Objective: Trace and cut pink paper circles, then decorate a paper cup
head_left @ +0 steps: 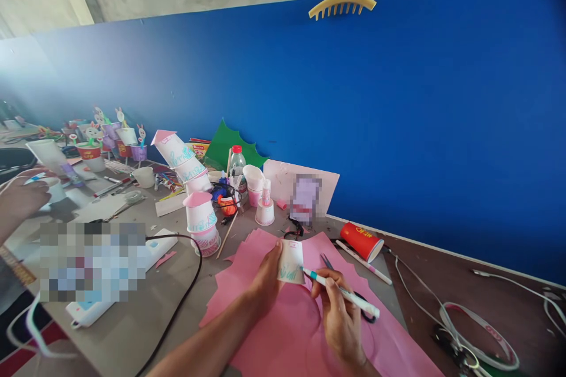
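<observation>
My left hand [266, 277] is closed around the left side of a white paper cup [289, 252]. The cup carries a small pink-red square near its top and teal strokes lower down. Between the fingers of my right hand [338, 312] is a white marker [351, 294] with a teal end, its tip at the cup's lower right edge. Beneath both hands spreads pink paper [287, 324] with a jagged edge. Dark scissors [326, 261] lie on this paper, partly hidden by my right hand.
Decorated cup towers [201, 218] stand left of the paper. A red cup [361, 241] lies on its side at right, beside a pink-and-white marker [367, 262]. A power strip [161, 247] with a black cable sits at left. Another person's hand [26, 197] holds a pen at far left.
</observation>
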Motion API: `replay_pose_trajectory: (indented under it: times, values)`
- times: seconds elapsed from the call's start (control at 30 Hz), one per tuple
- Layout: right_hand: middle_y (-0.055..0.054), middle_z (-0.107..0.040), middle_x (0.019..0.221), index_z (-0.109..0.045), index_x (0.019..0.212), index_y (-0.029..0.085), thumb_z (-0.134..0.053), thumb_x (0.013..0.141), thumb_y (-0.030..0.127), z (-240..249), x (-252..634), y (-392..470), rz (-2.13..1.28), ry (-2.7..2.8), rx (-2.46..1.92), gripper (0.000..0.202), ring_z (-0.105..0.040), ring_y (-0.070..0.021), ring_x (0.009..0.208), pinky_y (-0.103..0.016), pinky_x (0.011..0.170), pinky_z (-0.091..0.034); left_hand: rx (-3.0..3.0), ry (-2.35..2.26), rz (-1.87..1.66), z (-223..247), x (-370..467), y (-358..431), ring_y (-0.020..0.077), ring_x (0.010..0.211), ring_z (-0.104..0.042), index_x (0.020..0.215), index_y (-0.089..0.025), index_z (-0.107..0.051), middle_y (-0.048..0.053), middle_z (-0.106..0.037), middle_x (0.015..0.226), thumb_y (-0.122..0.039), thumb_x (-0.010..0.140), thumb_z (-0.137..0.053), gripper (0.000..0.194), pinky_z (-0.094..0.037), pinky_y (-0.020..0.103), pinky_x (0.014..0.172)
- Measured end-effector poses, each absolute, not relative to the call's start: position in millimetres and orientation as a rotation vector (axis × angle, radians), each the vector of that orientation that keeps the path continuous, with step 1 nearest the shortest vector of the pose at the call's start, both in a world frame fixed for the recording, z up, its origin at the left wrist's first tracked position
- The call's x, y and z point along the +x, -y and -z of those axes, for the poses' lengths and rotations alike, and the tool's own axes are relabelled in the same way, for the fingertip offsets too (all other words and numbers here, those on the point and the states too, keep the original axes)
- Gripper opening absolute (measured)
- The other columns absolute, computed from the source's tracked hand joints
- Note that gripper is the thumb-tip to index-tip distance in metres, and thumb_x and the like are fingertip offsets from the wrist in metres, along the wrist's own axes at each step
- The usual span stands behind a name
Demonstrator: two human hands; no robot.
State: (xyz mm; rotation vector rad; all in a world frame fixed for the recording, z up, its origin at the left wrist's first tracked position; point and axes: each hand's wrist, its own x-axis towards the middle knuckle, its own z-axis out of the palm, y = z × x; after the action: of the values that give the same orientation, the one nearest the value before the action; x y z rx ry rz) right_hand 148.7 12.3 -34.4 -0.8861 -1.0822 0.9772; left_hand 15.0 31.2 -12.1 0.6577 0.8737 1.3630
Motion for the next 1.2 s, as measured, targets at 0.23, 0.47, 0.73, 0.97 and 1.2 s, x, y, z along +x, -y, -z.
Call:
replay_pose_trajectory:
  times: [0.23, 0.47, 0.73, 0.97, 1.2]
  values:
    - [0.002, -0.059, 0.060, -0.066, 0.084, 0.020, -0.057, 0.090, 0.053, 35.5, 148.9, -14.4, -1.010, 1.119, -0.921, 0.034, -0.054, -0.0179, 0.063, -0.034, 0.072, -0.047, 0.660, -0.888, -1.374, 23.3, 13.7, -34.2, 0.0159, 0.062, -0.050, 0.081, -0.018, -0.057, 0.000, -0.058, 0.066, -0.072, 0.080, -0.055, 0.054, -0.039, 0.031, 0.064]
    - [0.001, -0.058, 0.060, -0.065, 0.085, 0.020, -0.056, 0.091, 0.051, 34.8, 148.7, -13.7, -1.000, 1.128, -0.936, 0.033, -0.055, -0.0187, 0.063, -0.034, 0.069, -0.047, 0.705, -0.890, -1.362, 12.4, 13.7, -29.8, 0.0163, 0.061, -0.049, 0.079, -0.018, -0.056, 0.000, -0.057, 0.064, -0.071, 0.080, -0.054, 0.053, -0.038, 0.031, 0.064]
    - [0.001, -0.056, 0.058, -0.065, 0.079, 0.021, -0.058, 0.088, 0.054, 32.7, 149.6, -14.1, -1.003, 1.109, -0.980, 0.034, -0.053, -0.0188, 0.061, -0.033, 0.066, -0.044, 0.663, -0.903, -1.376, 18.3, 15.1, -33.0, 0.0164, 0.063, -0.051, 0.079, -0.017, -0.057, 0.001, -0.059, 0.067, -0.074, 0.078, -0.055, 0.057, -0.040, 0.032, 0.066]
    - [0.002, -0.055, 0.057, -0.066, 0.082, 0.020, -0.059, 0.086, 0.058, 32.3, 148.6, -12.0, -1.045, 1.079, -0.994, 0.038, -0.051, -0.0176, 0.057, -0.032, 0.060, -0.043, 0.679, -0.872, -1.345, 14.5, 14.3, -31.3, 0.0182, 0.066, -0.053, 0.081, -0.017, -0.058, 0.003, -0.061, 0.070, -0.074, 0.080, -0.052, 0.057, -0.042, 0.033, 0.069]
    - [0.002, -0.055, 0.057, -0.066, 0.082, 0.020, -0.058, 0.087, 0.053, 34.5, 149.2, -14.0, -1.046, 1.087, -0.975, 0.034, -0.052, -0.0181, 0.059, -0.034, 0.066, -0.044, 0.671, -0.876, -1.366, 21.7, 13.3, -34.4, 0.0182, 0.067, -0.054, 0.081, -0.016, -0.059, 0.003, -0.062, 0.072, -0.074, 0.079, -0.054, 0.058, -0.042, 0.033, 0.070]
